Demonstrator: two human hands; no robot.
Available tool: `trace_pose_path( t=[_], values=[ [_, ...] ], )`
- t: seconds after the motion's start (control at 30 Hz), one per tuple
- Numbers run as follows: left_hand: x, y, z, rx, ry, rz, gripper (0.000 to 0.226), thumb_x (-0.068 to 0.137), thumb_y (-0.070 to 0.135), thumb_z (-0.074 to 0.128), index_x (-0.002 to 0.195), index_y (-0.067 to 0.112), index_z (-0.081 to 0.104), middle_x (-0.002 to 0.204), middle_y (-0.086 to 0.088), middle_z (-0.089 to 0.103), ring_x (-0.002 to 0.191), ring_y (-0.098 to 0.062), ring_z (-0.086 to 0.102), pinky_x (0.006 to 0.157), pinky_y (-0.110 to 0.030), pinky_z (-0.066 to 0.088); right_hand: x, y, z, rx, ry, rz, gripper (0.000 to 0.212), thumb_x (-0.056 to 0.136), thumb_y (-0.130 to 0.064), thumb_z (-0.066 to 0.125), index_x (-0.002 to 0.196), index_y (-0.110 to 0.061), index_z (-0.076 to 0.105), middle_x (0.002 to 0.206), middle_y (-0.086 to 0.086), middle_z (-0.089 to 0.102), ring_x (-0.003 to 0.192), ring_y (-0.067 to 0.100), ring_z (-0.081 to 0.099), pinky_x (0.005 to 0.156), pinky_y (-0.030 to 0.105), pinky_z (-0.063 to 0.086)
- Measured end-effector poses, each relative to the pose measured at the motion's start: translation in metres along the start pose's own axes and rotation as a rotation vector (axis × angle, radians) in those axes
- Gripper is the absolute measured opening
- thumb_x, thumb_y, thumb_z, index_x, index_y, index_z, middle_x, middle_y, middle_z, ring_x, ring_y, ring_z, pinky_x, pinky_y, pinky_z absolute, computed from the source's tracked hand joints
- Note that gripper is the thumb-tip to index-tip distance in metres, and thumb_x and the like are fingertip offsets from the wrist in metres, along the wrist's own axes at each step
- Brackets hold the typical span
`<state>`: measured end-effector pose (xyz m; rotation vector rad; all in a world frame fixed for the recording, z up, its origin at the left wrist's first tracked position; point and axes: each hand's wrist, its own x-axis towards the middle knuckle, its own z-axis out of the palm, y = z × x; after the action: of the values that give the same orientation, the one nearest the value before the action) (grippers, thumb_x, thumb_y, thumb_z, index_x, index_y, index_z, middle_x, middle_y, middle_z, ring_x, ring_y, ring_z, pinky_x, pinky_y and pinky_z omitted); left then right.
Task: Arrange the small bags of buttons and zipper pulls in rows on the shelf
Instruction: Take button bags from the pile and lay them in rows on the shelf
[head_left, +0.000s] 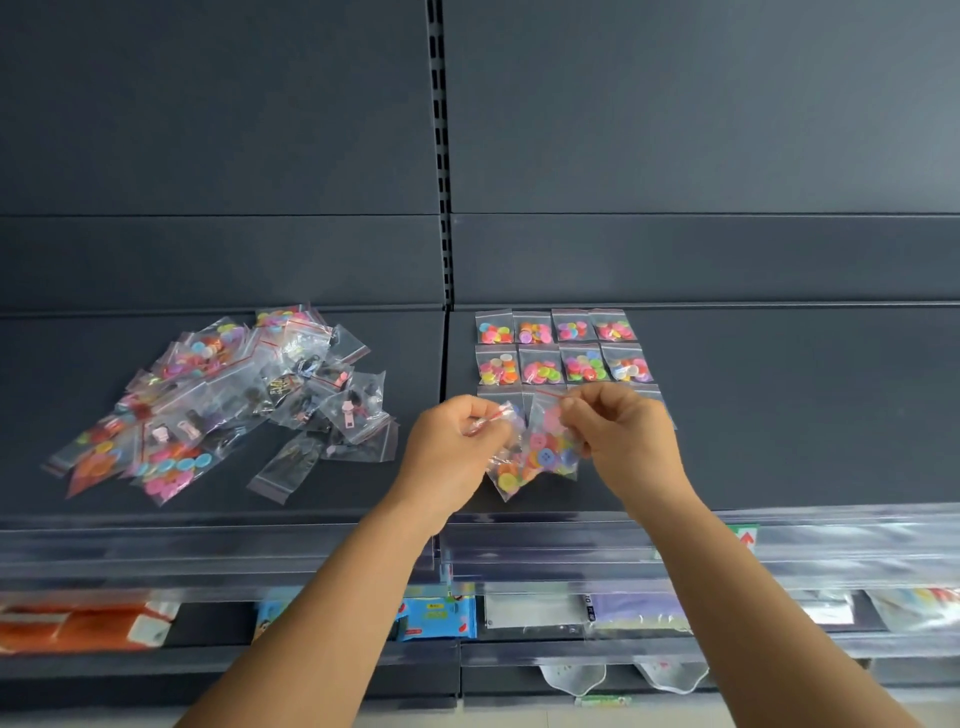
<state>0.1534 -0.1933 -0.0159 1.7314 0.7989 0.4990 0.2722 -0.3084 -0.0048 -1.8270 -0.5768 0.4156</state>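
On the dark shelf (779, 405) lie two neat rows of small clear button bags (561, 347), with a third row partly hidden behind my hands. A loose heap of button and zipper-pull bags (228, 400) lies on the left part of the shelf. My left hand (457, 447) pinches the top of one clear bag of coloured buttons (506, 475). My right hand (623, 436) pinches the top of a second button bag (550, 452). Both bags hang together between my hands, just above the shelf and in front of the rows.
A slotted upright (441, 156) splits the dark back panel into two bays. A clear price rail (311, 551) runs along the shelf's front edge. The lower shelf holds an orange pack (78, 626), a blue pack (436, 618) and other packaged goods.
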Motion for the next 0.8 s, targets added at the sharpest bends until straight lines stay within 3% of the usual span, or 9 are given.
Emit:
trace_pose_path(
  t=[0.07,0.23,0.3,0.4,0.47,0.57,0.67,0.73,0.8],
  values=[
    [0.003,-0.004,-0.007,0.012,0.025,0.008,0.008,0.087,0.020,0.062,0.082,0.024,0.066,0.076,0.006,0.072,0.073,-0.008,0.067,0.071,-0.028,0.053,0.001,0.001,-0.004,-0.097,-0.033,-0.017,0.020,0.089,-0.017,0.059,0.070,-0.015,0.065,0.056,-0.005,0.056,0.052,0.011,0.046,0.054,0.027,0.044],
    [0.004,-0.006,-0.004,0.174,-0.045,0.029,0.008,0.085,0.019,0.064,0.086,0.027,0.065,0.086,0.010,0.071,0.071,0.002,0.066,0.065,-0.016,0.053,-0.001,0.001,-0.002,-0.236,-0.116,-0.066,0.020,0.090,-0.017,0.059,0.073,-0.011,0.067,0.059,-0.004,0.059,0.049,0.007,0.045,0.043,0.012,0.038],
    [0.005,-0.005,0.002,0.211,-0.067,0.052,0.008,0.086,0.019,0.064,0.094,0.022,0.066,0.090,0.007,0.071,0.070,-0.002,0.067,0.069,-0.020,0.055,-0.001,0.001,0.002,-0.251,-0.117,-0.053,0.020,0.090,-0.017,0.058,0.076,-0.007,0.067,0.059,-0.003,0.058,0.051,0.009,0.045,0.046,0.014,0.040],
    [0.006,-0.001,0.001,0.257,-0.034,0.105,0.007,0.086,0.025,0.065,0.094,0.024,0.065,0.091,0.012,0.069,0.080,-0.001,0.065,0.071,-0.021,0.053,0.003,0.000,-0.003,-0.037,-0.138,0.078,0.026,0.092,-0.019,0.056,0.076,0.000,0.064,0.055,0.001,0.053,0.052,0.012,0.043,0.052,0.024,0.043],
    [0.005,0.002,-0.003,0.255,-0.043,0.120,0.006,0.086,0.030,0.066,0.091,0.030,0.063,0.090,0.017,0.067,0.082,0.004,0.062,0.066,-0.014,0.049,0.002,-0.002,-0.008,0.073,-0.198,0.133,0.030,0.092,-0.022,0.056,0.077,0.003,0.063,0.055,0.002,0.053,0.050,0.010,0.044,0.048,0.018,0.043],
    [0.005,0.003,-0.003,0.317,-0.076,0.131,0.004,0.087,0.028,0.063,0.087,0.031,0.061,0.088,0.015,0.069,0.077,0.005,0.062,0.055,-0.005,0.043,0.003,0.001,-0.006,-0.148,-0.205,0.051,0.030,0.092,-0.020,0.057,0.068,-0.002,0.062,0.053,0.001,0.051,0.046,0.009,0.040,0.043,0.015,0.038],
    [0.004,0.003,0.006,0.535,-0.026,0.181,0.005,0.090,0.021,0.060,0.094,0.025,0.061,0.097,0.008,0.068,0.082,-0.003,0.060,0.064,-0.013,0.048,0.002,0.005,0.003,-0.515,-0.111,-0.124,0.014,0.091,-0.017,0.056,0.089,-0.007,0.066,0.080,0.004,0.063,0.061,0.013,0.054,0.056,0.021,0.046],
    [0.000,0.001,0.010,0.704,0.056,0.250,0.019,0.089,0.024,0.061,0.108,0.022,0.058,0.112,0.005,0.060,0.102,-0.014,0.054,0.078,-0.024,0.045,-0.002,0.008,0.006,-0.624,-0.055,-0.173,0.023,0.091,-0.020,0.058,0.113,-0.016,0.060,0.109,0.004,0.055,0.080,0.020,0.058,0.068,0.028,0.048],
    [-0.003,-0.004,0.008,0.801,0.155,0.323,0.030,0.088,0.026,0.063,0.117,0.022,0.055,0.117,0.003,0.050,0.111,-0.017,0.042,0.081,-0.025,0.039,-0.005,0.010,0.004,-0.632,-0.004,-0.209,0.031,0.090,-0.022,0.059,0.121,-0.021,0.053,0.117,0.003,0.045,0.085,0.022,0.055,0.068,0.028,0.043]
  ],
)
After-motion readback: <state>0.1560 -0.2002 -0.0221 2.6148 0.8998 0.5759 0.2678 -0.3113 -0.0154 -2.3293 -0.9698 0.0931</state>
